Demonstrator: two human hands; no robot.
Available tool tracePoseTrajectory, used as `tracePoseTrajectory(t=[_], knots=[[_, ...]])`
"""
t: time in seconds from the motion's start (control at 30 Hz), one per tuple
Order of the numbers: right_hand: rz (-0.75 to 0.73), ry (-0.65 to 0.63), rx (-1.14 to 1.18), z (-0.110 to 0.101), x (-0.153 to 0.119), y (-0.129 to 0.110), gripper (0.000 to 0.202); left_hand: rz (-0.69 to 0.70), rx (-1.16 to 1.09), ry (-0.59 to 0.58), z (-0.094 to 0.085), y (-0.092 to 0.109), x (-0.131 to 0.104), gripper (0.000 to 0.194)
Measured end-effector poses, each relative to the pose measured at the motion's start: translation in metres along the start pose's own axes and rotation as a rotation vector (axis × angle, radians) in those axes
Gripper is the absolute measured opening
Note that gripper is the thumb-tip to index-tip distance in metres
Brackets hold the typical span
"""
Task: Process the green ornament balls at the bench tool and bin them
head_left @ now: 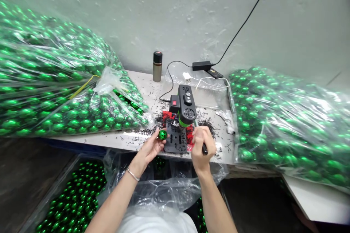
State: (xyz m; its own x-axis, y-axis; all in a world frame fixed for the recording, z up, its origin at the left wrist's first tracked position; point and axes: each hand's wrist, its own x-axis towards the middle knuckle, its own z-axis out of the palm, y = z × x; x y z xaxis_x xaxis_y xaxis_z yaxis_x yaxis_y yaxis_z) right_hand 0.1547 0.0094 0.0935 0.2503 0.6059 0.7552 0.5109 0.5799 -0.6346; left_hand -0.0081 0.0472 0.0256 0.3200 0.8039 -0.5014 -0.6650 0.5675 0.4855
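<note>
My left hand (149, 149) holds a shiny green bauble (162, 134) at its fingertips, over the left edge of the black base plate (175, 141) of a small bench machine. The machine's black head (187, 103), with a red switch and a green band, stands above the plate. My right hand (202, 145) is a fist beside the plate, wrapped round a handle whose black end (205, 149) sticks out below. Whether that handle is joined to the machine is hidden by my fingers. Red pads (189, 134) show beneath the machine.
Large clear bags of green baubles stand left (54, 80) and right (284, 123). Black scraps (147, 131) litter the white table (109, 142). Behind are a bottle (157, 67), a power adapter (202, 66) and cables. Below left, more baubles fill an open plastic-lined container (76, 193).
</note>
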Motion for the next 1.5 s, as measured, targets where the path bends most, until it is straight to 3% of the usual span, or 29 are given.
tracePoseTrajectory(t=[0.2, 0.33, 0.47, 0.8, 0.9, 1.0, 1.2, 1.4, 1.5], knots=[[-0.021, 0.002, 0.036, 0.0, -0.001, 0.003, 0.034, -0.029, 0.059, 0.035, -0.008, 0.0, -0.002, 0.005], [-0.027, 0.001, 0.039, 0.0, -0.001, 0.002, 0.033, 0.053, 0.093, -0.027, -0.014, -0.005, -0.001, 0.033], [-0.014, 0.001, 0.008, 0.0, -0.001, 0.002, 0.034, 0.113, 0.134, -0.017, -0.012, -0.007, -0.003, 0.056], [0.002, 0.003, -0.01, 0.0, -0.002, 0.001, 0.035, 0.121, 0.105, 0.032, -0.017, -0.008, 0.004, 0.031], [0.004, 0.001, -0.009, 0.0, -0.001, 0.0, 0.035, 0.137, 0.086, 0.067, -0.013, -0.014, 0.008, 0.011], [0.009, 0.0, 0.005, -0.001, 0.005, -0.002, 0.035, 0.168, 0.123, 0.064, -0.007, -0.018, 0.012, 0.011], [0.056, -0.016, -0.008, -0.002, 0.022, -0.012, 0.037, 0.378, 0.54, 0.103, 0.0, -0.028, 0.024, 0.032], [0.025, -0.018, -0.03, -0.003, 0.019, -0.013, 0.036, 0.644, 1.153, 0.2, 0.0, -0.039, 0.033, 0.038], [0.023, -0.02, -0.023, -0.003, 0.015, -0.011, 0.036, 0.767, 1.302, 0.186, 0.0, -0.042, 0.035, 0.037]])
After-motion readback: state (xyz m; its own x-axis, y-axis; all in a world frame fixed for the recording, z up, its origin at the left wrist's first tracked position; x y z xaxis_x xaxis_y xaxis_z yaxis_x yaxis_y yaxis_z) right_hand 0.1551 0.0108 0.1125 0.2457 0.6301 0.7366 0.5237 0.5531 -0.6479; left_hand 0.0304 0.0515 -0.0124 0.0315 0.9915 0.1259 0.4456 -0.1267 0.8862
